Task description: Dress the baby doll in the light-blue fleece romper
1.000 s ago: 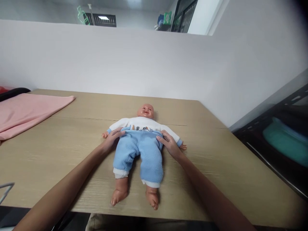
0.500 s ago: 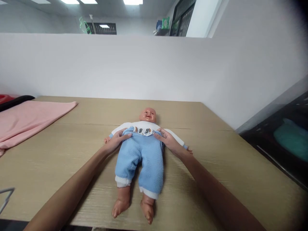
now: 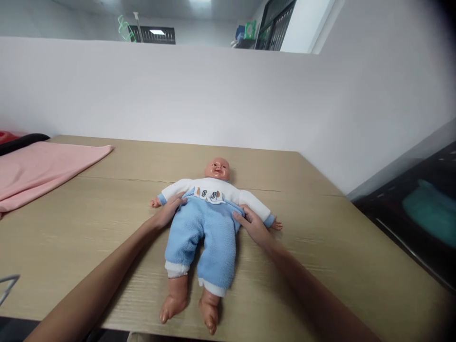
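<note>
A baby doll (image 3: 218,169) lies on its back on the table, feet toward me. It wears a white top (image 3: 233,192) with an animal face on the chest and fleecy blue trousers (image 3: 216,237) with white cuffs. On the left side of the waistband, my left hand (image 3: 171,209) is closed at the cloth, its fingertips partly hidden at the doll's side. My right hand (image 3: 251,222) pinches the blue waistband on the right side, thumb in front and fingers behind, pulling it outward a little. Both doll arms stretch out sideways.
A pink cloth (image 3: 46,168) is spread at the left of the wooden table (image 3: 107,237), beside a black and red object (image 3: 21,141). A white wall (image 3: 178,95) rises behind. At the right stands a dark container with something teal (image 3: 432,211). A grey wire piece (image 3: 10,287) shows at the left edge.
My right hand has moved from the front of the waistband out and down to its right side, drawing the cloth. My left hand has shifted slightly toward the doll's left-hand side in view.
</note>
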Tool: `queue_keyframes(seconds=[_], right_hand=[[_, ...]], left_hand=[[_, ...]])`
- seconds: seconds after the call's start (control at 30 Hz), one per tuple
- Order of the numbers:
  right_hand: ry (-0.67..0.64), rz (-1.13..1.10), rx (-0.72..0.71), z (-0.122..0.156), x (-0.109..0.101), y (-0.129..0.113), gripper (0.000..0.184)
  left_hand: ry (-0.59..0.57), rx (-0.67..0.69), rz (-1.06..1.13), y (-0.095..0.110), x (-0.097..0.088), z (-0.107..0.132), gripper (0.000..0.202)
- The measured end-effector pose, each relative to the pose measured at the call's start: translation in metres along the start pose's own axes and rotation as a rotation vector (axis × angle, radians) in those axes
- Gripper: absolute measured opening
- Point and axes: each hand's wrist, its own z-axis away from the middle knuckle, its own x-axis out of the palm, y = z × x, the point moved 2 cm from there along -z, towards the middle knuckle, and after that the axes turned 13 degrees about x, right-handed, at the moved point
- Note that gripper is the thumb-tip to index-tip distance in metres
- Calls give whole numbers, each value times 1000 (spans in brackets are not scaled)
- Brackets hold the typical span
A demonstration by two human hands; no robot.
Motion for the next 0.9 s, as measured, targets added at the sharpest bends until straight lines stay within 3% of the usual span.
queue_keyframes(seconds=[0.1, 0.3, 0.4, 0.5, 0.7, 0.77, 0.9], right_hand=[[52, -94, 14, 1, 5, 1, 41], [96, -180, -26, -13, 15, 0, 54], [110, -137, -51, -18, 15, -2, 54], [107, -42, -56, -16, 10, -2, 49], [191, 29, -30, -4, 7, 9, 41], [187, -86, 41, -1, 16, 16, 43], [145, -535, 217, 0, 35, 25, 57]], left_hand=[[71, -44, 0, 0, 4, 4, 46], [171, 88, 313, 24, 28, 6, 51], [154, 16, 403, 23, 35, 3, 58], [77, -42, 285, 14, 29, 2, 53], [-1, 3, -32, 9, 14, 9, 38], [32, -30, -41, 8, 16, 12, 39], [124, -105, 33, 8, 27, 15, 48]])
